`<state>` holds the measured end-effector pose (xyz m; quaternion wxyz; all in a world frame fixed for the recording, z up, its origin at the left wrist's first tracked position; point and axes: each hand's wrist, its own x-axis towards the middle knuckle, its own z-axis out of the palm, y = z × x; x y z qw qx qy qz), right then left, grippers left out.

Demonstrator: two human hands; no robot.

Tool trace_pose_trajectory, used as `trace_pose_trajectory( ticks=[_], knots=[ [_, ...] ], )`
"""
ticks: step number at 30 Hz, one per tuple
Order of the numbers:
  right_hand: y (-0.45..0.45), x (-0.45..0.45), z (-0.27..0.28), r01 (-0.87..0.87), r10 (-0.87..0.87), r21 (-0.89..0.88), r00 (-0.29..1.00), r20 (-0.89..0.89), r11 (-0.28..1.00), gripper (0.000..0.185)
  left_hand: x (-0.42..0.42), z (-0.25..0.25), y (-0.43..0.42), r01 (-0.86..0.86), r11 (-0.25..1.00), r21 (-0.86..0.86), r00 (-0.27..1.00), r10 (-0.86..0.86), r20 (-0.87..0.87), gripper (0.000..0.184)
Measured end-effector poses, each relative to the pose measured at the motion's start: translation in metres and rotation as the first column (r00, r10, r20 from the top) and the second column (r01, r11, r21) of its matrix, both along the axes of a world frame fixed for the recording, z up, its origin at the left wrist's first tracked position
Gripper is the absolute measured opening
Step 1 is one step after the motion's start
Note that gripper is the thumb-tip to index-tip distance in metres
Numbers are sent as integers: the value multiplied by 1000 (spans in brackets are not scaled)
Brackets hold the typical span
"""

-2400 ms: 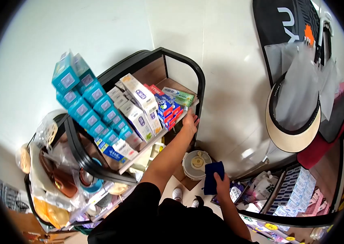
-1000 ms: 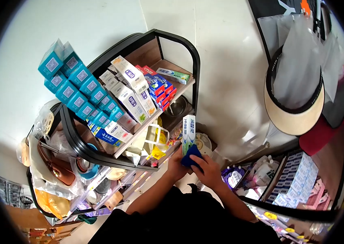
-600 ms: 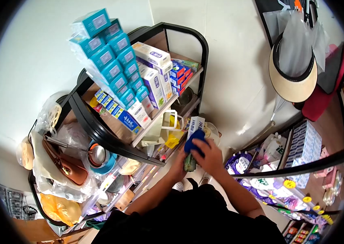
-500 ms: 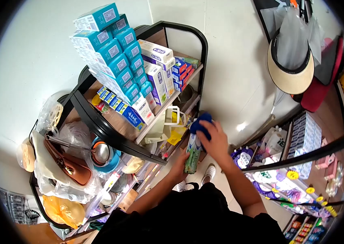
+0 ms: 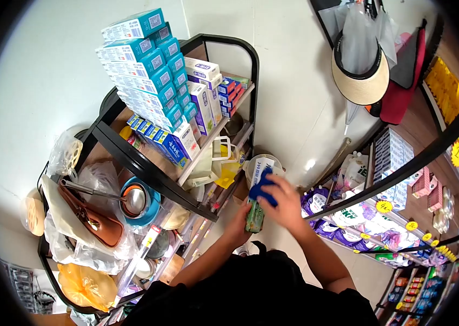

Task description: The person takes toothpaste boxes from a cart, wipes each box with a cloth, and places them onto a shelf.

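Observation:
My left hand (image 5: 237,227) is closed round the lower end of toothpaste boxes (image 5: 255,217), green and white, held upright in front of my body. My right hand (image 5: 283,202) grips a dark blue cloth (image 5: 263,188) and presses it against the face of the boxes. White upper ends with lettering stick out above the cloth. How many boxes are held is hard to tell. To the left, a shelf (image 5: 216,130) carries a tall stack of teal boxes (image 5: 159,79), white and purple boxes (image 5: 203,108) and small red and blue boxes (image 5: 230,96).
Lower left are a brown bag (image 5: 99,224), a blue bowl with a ladle (image 5: 141,204) and an orange plastic bag (image 5: 85,285). A round-lidded bucket (image 5: 276,165) stands behind my hands. Sun visors (image 5: 361,81) hang on the wall. Black-railed shelves (image 5: 397,179) with packages curve along the right.
My left hand has come from the shelf and now holds toothpaste boxes. The cloth in my right hand has moved onto them, shifting up and back down. The view has turned towards the right shelves.

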<state>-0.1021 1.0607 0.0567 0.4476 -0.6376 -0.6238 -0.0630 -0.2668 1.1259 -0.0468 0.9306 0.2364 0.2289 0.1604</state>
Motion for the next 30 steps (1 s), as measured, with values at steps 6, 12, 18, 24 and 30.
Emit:
trace_pose_trajectory(
  ticks=[6, 12, 18, 24, 30],
  knots=[
    [-82, -28, -16, -187, 189, -43, 980, 63, 981, 43, 18, 45, -20, -74, 982, 174, 996, 65, 58, 51],
    [-121, 14, -14, -124, 128, -85, 990, 52, 989, 36, 35, 53, -90, -93, 969, 227, 995, 81, 62, 54],
    [-130, 76, 20, 120, -116, 8, 976, -185, 993, 32, 27, 32, -161, 4, 987, 160, 999, 3, -40, 51],
    [-174, 52, 9, -88, 88, 23, 996, -22, 996, 33, 12, 44, -202, -87, 973, 214, 994, 98, -42, 56],
    [-239, -14, -13, -366, 366, -28, 930, 25, 930, 35, -2, 47, -210, -176, 984, 26, 981, 174, 85, 55]
  ],
)
